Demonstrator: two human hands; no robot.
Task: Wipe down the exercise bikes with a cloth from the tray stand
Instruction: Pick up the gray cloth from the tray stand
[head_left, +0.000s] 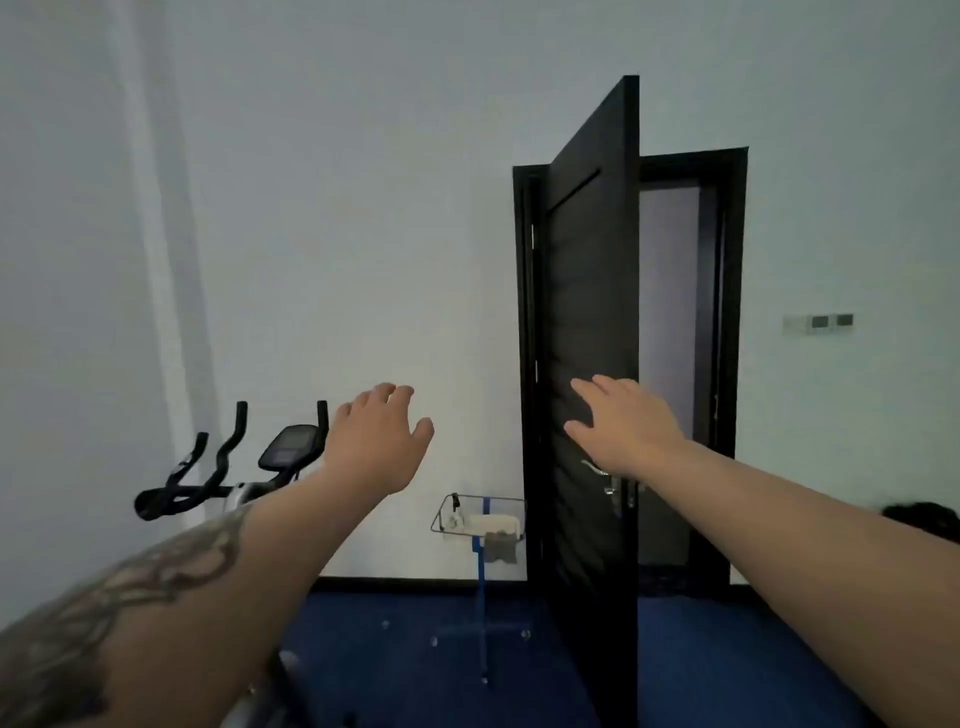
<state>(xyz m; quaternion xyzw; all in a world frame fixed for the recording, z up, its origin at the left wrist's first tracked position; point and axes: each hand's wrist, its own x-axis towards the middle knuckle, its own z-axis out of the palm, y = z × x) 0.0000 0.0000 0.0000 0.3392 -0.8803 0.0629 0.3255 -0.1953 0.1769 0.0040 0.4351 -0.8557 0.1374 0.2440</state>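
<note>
A tray stand (441, 514) on a blue pole stands by the far wall, left of the door. A grey cloth (501, 546) hangs over the tray's front edge, beside a white folded item. An exercise bike (228, 467) with black handlebars and a console is at the left, partly hidden by my left forearm. My left hand (376, 441) and my right hand (623, 423) are both raised in the air in front of me, fingers relaxed, holding nothing, well short of the tray.
A black door (592, 312) stands half open at the right of the tray stand, its edge jutting into the room. Blue carpet (405, 649) covers the floor. A wall switch panel (821, 322) is at the right. A dark object (922, 519) sits at the right edge.
</note>
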